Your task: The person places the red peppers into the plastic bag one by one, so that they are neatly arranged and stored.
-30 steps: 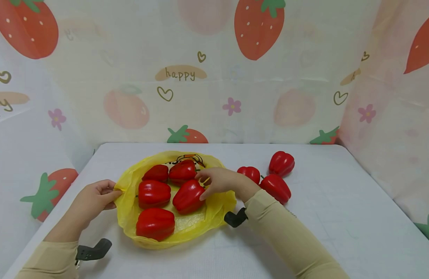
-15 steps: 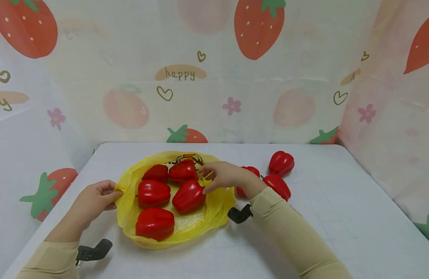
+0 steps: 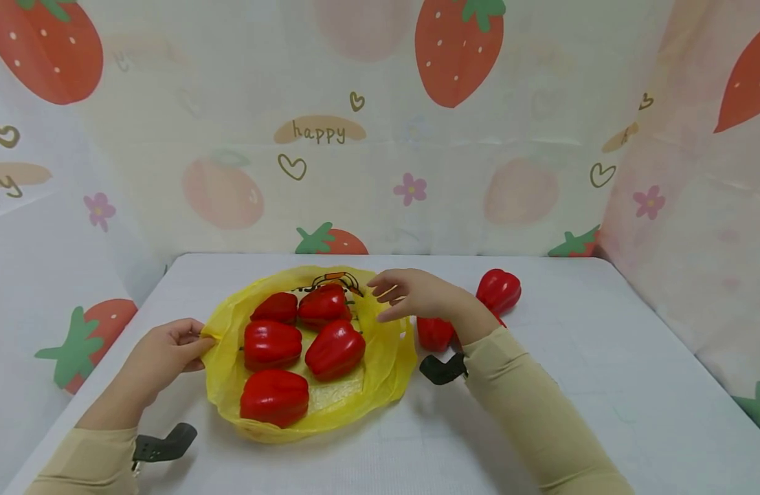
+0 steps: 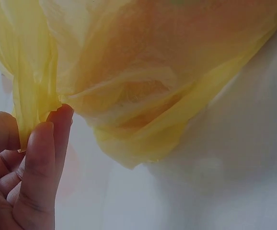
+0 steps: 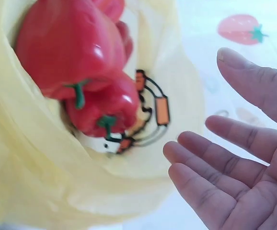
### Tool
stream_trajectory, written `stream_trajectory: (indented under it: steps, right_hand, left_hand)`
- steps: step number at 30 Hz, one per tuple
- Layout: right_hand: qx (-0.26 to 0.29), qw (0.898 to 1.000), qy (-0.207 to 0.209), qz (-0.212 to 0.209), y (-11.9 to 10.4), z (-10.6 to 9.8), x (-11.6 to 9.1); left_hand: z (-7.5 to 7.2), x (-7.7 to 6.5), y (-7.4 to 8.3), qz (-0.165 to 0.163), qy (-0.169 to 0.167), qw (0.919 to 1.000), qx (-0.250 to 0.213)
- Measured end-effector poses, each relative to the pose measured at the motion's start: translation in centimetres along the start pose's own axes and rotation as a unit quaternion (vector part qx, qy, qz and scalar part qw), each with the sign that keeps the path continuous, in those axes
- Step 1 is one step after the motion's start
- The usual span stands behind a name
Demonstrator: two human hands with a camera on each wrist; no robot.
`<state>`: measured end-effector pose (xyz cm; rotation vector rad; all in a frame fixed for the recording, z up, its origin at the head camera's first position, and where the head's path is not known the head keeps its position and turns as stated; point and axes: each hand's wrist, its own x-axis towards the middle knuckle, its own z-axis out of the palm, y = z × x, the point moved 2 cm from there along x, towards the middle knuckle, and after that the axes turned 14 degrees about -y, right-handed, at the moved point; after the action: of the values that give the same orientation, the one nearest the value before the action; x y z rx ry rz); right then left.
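A yellow plastic bag [image 3: 330,399] lies spread wide at its mouth, with several red bell peppers inside, one of them a pepper [image 3: 335,350] at the right of the group. My left hand [image 3: 166,354] pinches the bag's left edge between thumb and fingers; the left wrist view shows the gathered plastic [image 4: 35,81] in that pinch. Over the bag's right rim hovers my right hand [image 3: 417,295], its fingers spread and relaxed with nothing in them. In the right wrist view two green-stemmed peppers [image 5: 71,48] lie in the bag beside those fingers.
Right of the bag, more red bell peppers rest on the white table [image 3: 602,385]: one at the back [image 3: 499,290] and others partly hidden behind my right hand and wrist. A strawberry-print cloth [image 3: 367,137] rises behind and at both sides.
My right hand has come away from the right-hand pepper in the bag, moving up and right. The left hand keeps its pinch on the bag's edge.
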<state>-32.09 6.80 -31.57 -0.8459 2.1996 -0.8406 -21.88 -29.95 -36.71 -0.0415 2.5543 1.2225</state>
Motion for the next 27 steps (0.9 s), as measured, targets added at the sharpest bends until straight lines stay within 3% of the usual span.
stream_trajectory:
  steps: [21, 27]
  right_hand:
    - [0.051, 0.996, 0.070, 0.017, 4.0, -3.0, -5.3]
    - [0.040, 0.995, 0.086, 0.031, 5.8, -3.6, -7.1]
  left_hand:
    - [0.0, -0.1, 0.3, 0.001, 0.003, 1.0000, 0.000]
    - [0.0, -0.1, 0.5, 0.002, 0.001, 1.0000, -0.001]
